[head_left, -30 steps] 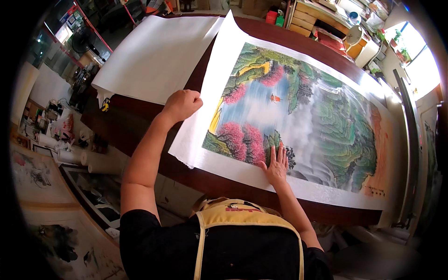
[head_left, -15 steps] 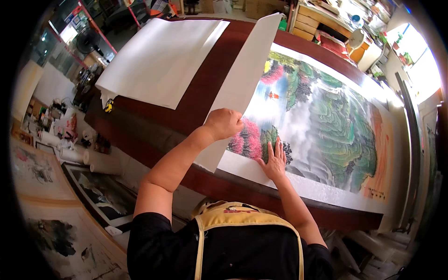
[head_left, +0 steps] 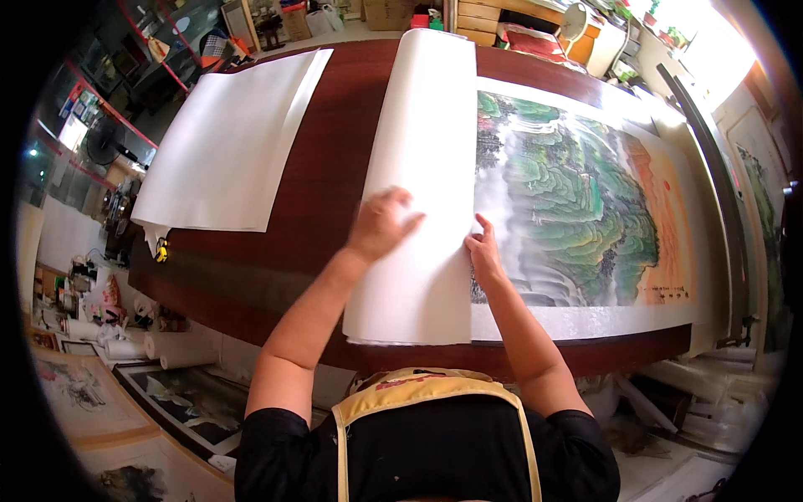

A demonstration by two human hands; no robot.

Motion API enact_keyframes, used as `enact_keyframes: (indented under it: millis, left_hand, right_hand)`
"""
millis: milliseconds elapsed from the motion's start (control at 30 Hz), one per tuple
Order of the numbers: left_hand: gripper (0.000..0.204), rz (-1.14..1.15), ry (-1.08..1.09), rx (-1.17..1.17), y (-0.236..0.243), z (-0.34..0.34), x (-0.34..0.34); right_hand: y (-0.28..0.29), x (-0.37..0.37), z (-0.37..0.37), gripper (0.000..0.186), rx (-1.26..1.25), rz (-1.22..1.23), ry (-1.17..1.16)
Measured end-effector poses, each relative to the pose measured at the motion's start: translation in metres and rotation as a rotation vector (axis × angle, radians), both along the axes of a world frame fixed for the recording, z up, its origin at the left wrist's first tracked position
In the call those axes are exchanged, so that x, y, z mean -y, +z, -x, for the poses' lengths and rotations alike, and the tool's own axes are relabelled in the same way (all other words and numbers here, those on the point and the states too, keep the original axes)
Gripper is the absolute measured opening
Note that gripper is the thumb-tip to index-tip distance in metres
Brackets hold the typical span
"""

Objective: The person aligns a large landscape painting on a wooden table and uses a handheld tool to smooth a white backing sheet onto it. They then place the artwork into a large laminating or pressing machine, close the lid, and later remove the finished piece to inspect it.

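Observation:
A long landscape painting (head_left: 577,192) lies face up on the dark red table, with green hills, white mist and an orange strip at its right end. Its left part is covered by a broad white flap of paper (head_left: 431,125), which looks like the sheet turned over on itself. My left hand (head_left: 386,224) is over this flap, smeared by motion, so its fingers and any contact are unclear. At the flap's right edge, my right hand (head_left: 483,247) has thumb and forefinger at the paper, seemingly gripping it; its other fingers are curled and partly hidden.
White sheets (head_left: 234,142) lie at the table's left, beside a small yellow-and-black tool (head_left: 161,249) at the corner. Framed pictures (head_left: 188,402) and paper rolls (head_left: 188,347) stand below left. A long dark bar (head_left: 711,176) runs along the right; wooden drawers (head_left: 478,21) are behind.
The raised white flap has come down to the right over the painting's pink trees. My left hand has blurred in motion; my right hand has gone from lying flat to curled at the flap's edge.

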State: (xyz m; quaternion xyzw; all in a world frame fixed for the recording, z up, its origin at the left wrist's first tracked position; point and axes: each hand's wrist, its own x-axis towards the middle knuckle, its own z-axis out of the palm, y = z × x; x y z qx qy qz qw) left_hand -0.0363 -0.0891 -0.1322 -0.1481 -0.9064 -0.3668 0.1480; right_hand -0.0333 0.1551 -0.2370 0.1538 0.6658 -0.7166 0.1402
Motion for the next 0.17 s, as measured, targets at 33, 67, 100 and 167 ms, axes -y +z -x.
enact_keyframes:
  millis: [33, 67, 100, 167]
  left_hand:
    - [0.050, 0.165, 0.147, -0.109, -0.003, 0.011, 0.013]
    - [0.061, 0.111, 0.200, -0.091, -0.020, 0.023, 0.035]
    - [0.076, 0.005, 0.265, 0.066, -0.042, 0.033, 0.050]
    - [0.096, -0.338, 0.284, 0.631, -0.062, 0.039, 0.059]
  right_hand:
    - [-0.016, -0.013, 0.000, 0.073, 0.019, -0.116, -0.024]
    - [-0.034, -0.021, 0.001, 0.077, 0.036, -0.226, -0.033]
    - [-0.064, -0.032, 0.006, 0.084, 0.026, -0.268, 0.022]
    - [-0.089, -0.027, 0.010, 0.086, -0.043, -0.835, 0.255]
